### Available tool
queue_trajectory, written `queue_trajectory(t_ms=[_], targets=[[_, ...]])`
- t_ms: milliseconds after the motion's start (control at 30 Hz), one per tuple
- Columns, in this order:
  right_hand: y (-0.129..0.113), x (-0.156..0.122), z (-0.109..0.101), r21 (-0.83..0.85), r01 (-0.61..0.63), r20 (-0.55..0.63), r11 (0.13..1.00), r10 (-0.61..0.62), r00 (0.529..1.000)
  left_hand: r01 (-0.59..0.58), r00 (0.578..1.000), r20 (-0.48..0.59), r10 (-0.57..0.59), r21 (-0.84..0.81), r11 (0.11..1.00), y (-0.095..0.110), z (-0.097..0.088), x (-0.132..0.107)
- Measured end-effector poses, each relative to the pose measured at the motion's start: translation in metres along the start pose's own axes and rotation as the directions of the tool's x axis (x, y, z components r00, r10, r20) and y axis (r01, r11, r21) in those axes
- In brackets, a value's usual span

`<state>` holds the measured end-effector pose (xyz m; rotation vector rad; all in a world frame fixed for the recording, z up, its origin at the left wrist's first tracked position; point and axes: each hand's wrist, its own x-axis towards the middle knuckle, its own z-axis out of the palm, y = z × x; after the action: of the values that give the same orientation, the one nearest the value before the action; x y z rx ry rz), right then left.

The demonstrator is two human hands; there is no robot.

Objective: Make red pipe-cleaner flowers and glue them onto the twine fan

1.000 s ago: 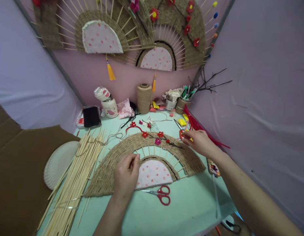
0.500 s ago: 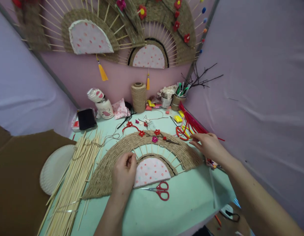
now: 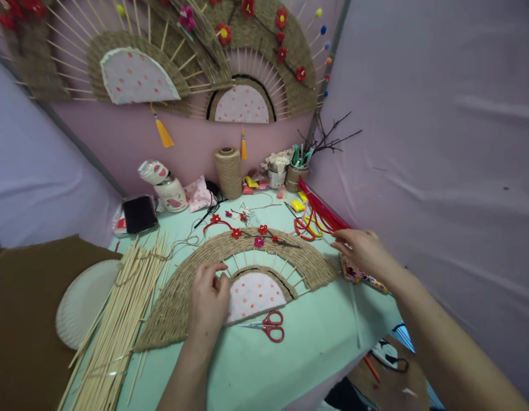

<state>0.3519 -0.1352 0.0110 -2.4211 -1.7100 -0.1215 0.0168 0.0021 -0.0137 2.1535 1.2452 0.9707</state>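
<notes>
On the green tabletop lies a half-round woven twine fan (image 3: 174, 302) with thin stick ribs and a pale, red-spotted centre panel (image 3: 255, 295). Red and magenta flowers (image 3: 258, 242) and a dark twig decorate its upper band. My left hand (image 3: 208, 297) rests on the fan beside the panel, its index finger extended and apart from the thumb, with nothing visible between them. My right hand (image 3: 364, 251) hovers right of the fan, near the red pipe cleaners (image 3: 322, 211); thumb and fingers are apart and I see nothing held. Small red-handled scissors (image 3: 273, 326) lie below the panel.
Thin sticks (image 3: 122, 319) lie in a bundle at left beside a white paper plate (image 3: 82, 302). A twine spool (image 3: 229, 173), a white bottle (image 3: 173, 194) and a cup of tools (image 3: 297, 174) stand at the back. A patterned glue gun-like object (image 3: 352, 271) lies under my right forearm.
The view has swung slightly right. My right hand has shifted a little right, away from the orange-red scissors handles. My left index finger has straightened away from the thumb.
</notes>
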Motion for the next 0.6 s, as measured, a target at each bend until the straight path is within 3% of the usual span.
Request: queue_trajectory(t_ms=[167,300,500,600], targets=[[-0.021,0.038,0.000,0.019,0.046,0.045,0.999,-0.047,0.998,0.023,1.000,0.015,-0.023,0.022,0.999,-0.005,0.001,0.001],[-0.024,0.057,-0.004,0.014,0.057,0.044,0.998,-0.058,0.997,0.057,0.998,0.017,-0.057,0.014,0.998,-0.008,0.003,0.002],[-0.007,0.052,-0.014,-0.013,-0.005,0.009,1.000,0.005,1.000,0.070,0.998,-0.003,-0.070,0.017,0.997,-0.008,0.003,0.003],[-0.012,0.039,-0.014,0.025,0.025,0.010,0.999,-0.025,1.000,0.111,0.993,-0.029,-0.112,-0.015,0.994,-0.007,0.001,0.003]])
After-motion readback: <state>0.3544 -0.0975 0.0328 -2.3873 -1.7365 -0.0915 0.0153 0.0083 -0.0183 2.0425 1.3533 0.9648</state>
